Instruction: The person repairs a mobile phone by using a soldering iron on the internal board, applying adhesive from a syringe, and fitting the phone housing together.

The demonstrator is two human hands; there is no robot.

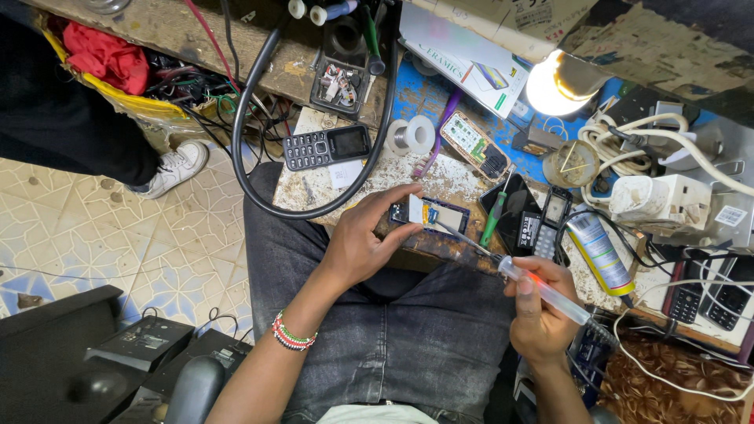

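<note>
Cluttered workbench [440, 177]; left hand [363, 239] pins circuit board [430, 213]; right hand [538, 310] angles screwdriver [542, 289].

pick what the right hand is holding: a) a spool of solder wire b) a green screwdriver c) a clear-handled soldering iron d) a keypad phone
c: the right hand grips a clear-handled soldering iron whose tip reaches the small circuit board that the left hand steadies at the bench edge.
</note>
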